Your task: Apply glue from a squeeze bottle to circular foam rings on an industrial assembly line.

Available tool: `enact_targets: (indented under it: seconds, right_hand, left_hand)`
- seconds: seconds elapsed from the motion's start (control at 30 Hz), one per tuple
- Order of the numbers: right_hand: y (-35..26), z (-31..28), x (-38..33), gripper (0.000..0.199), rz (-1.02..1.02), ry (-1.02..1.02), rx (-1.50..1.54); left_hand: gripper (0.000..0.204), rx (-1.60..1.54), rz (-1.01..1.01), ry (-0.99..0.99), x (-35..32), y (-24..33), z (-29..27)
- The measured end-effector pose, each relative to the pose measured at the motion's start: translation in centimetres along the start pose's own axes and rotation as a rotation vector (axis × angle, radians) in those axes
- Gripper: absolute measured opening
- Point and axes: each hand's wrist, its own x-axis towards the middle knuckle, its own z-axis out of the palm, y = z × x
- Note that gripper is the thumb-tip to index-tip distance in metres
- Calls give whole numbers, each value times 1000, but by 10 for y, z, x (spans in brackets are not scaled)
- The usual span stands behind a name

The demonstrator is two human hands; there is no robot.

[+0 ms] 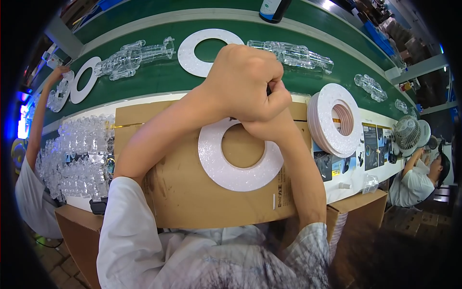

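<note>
The ring (pixel 239 164) lay flat on a cardboard sheet (pixel 192 192), toward the sheet's far edge, right under the two hands. It was white, glittery and foam-like, so it looked light, slightly bendable and easy to dent; its broad band would best be taken at the outer rim or through the centre hole, with a gentle pinch rather than a squeeze.

The left hand (pixel 240 79) was curled into a tight fist over the right hand (pixel 262 127), both hovering over the ring's far side. Something small and dark showed between the knuckles, too hidden to name. The right hand's fingers were covered by the left fist, so I could not tell whether they were spread or pressed together, or whether they touched the ring.

A stack of rings (pixel 334 125) stood at the sheet's right edge, clear plastic figures (pixel 79 154) off its left edge, and more rings and figures rode the green belt (pixel 159 77) beyond.
</note>
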Motion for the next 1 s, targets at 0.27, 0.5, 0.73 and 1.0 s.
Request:
enact_targets:
  seconds: [0.27,0.5,0.73,1.0]
  right_hand:
    - [-6,0,1,34,54,16,20]
    - [-7,-5,4,33,6,-1,3]
    - [-9,-14,4,30,-68,70,-26]
    - [-2,-19,4,22,-19,147,-184]
  left_hand:
    - [15,-4,-28,-18,-2,-1,0]
    - [16,-51,-69,-55,3,3,-4]
    - [20,-39,-52,-104,13,13,-12]
    - [26,57,18,-5,24,4,-15]
